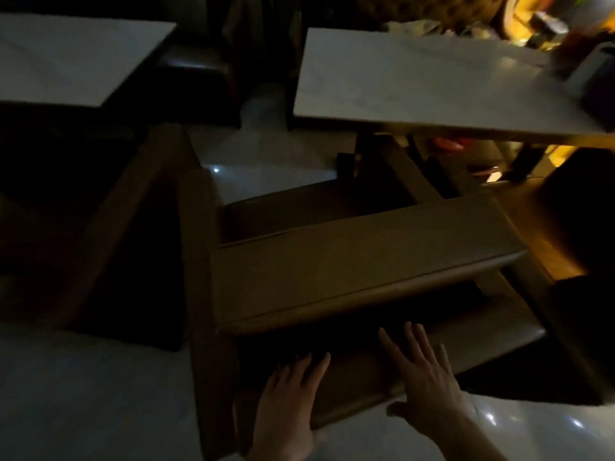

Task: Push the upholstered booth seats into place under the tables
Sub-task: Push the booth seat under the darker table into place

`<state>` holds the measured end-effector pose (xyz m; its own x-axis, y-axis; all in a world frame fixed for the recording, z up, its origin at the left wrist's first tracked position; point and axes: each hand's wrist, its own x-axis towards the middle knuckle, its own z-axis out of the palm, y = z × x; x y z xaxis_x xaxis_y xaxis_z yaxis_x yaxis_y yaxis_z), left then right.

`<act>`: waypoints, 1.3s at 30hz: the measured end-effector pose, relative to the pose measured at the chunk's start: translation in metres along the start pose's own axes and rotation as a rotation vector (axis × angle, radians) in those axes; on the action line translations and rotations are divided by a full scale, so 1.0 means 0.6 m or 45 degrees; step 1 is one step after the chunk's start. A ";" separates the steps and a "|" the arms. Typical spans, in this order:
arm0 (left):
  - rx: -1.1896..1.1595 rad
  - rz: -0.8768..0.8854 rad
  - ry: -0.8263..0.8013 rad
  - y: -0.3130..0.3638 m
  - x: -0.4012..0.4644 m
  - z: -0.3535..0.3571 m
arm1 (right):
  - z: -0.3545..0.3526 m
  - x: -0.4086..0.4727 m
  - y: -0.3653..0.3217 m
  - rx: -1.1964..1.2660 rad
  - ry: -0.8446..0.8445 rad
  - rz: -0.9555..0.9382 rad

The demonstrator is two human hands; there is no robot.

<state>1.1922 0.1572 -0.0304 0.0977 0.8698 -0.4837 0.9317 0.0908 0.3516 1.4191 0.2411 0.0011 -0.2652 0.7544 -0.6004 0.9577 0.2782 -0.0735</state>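
Note:
A brown upholstered booth seat stands in front of me in dim light, its backrest running across the middle of the view. My left hand lies flat on the near seat cushion, fingers spread. My right hand rests flat beside it, palm down, fingers apart. Beyond the booth seat a white-topped table stands at the upper right, its dark legs showing below the top. A second white table sits at the upper left, with another dark seat below it.
Glossy pale floor shows at the lower left, at the lower right, and in the aisle between the tables. Cluttered objects and a white container sit at the far right edge of the right table. Warm yellow light falls on the right side.

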 end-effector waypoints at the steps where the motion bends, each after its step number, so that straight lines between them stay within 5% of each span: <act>1: -0.006 -0.003 -0.011 -0.006 0.006 0.001 | 0.003 0.011 -0.004 -0.018 -0.019 -0.027; 14: -0.084 0.213 -0.109 -0.044 0.038 -0.009 | -0.006 0.043 -0.025 -0.165 -0.156 0.020; 25: 0.029 0.222 0.074 -0.117 0.103 -0.070 | -0.029 0.113 -0.067 -0.164 0.123 0.007; 39: 0.204 0.072 0.279 -0.300 0.110 -0.161 | -0.046 0.194 -0.266 -0.214 0.267 0.047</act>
<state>0.9973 0.2450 -0.0479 0.0896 0.9571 -0.2754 0.9721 -0.0240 0.2331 1.2324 0.3011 -0.0351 -0.2647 0.8678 -0.4206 0.9398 0.3299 0.0892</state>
